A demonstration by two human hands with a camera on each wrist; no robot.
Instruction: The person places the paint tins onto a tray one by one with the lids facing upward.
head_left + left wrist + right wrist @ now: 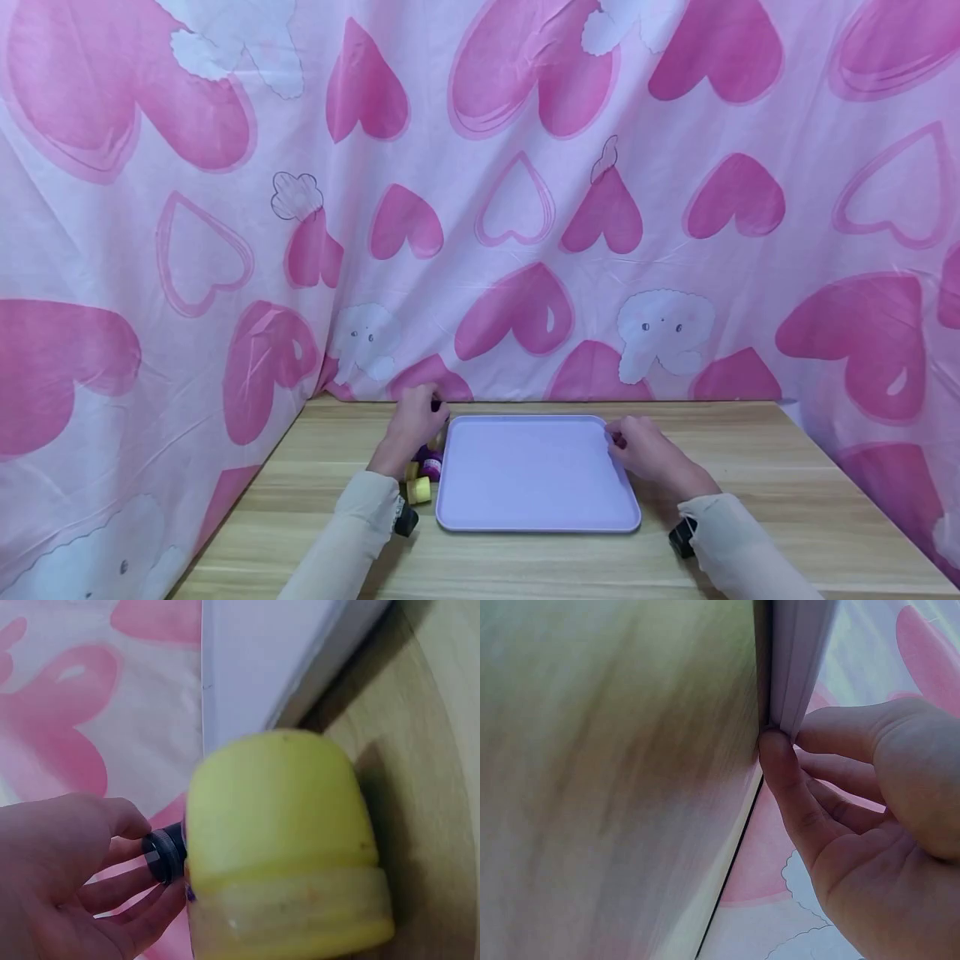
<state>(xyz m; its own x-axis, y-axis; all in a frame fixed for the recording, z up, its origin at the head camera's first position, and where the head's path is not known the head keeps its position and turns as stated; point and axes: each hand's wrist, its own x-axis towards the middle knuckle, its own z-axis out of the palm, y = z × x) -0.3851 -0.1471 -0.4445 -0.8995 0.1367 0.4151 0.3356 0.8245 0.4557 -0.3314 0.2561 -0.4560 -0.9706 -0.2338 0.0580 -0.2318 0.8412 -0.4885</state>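
A pale lilac rectangular tray (536, 475) lies flat on the wooden table. My right hand (641, 446) is at its far right corner; in the right wrist view the thumb and a finger (784, 757) pinch the tray's rim (799, 667). Left of the tray, my left hand (416, 417) holds a small black ridged cap-like piece (166, 851) between thumb and fingers; whatever it belongs to is hidden behind a yellow jar (281, 817). That jar fills the middle of the left wrist view. Purple-labelled containers (431, 463) lie beside the tray, below the left hand.
The small yellow pot (419, 490) stands near the tray's left edge, close to the left wrist's black camera (406, 520). A pink heart-patterned curtain (517, 208) hangs behind and at both sides of the wooden table (525, 567).
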